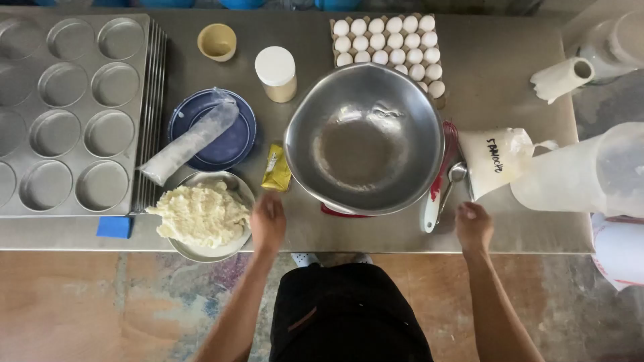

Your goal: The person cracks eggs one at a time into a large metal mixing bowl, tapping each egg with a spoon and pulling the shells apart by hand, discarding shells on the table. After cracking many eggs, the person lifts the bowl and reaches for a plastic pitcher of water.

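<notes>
- Below the big steel bowl (365, 137), both hands rest on the surface (376, 234), holding nothing.
- L hand (267, 221): loosely curled, just beside dish of pale dough (201, 216), near yellow packet (276, 168).
- R hand (473, 226): loosely closed, near red-white spatula (437, 184) & spoon (455, 175) at bowl's right.
- Egg tray (392, 43) behind bowl.
</notes>
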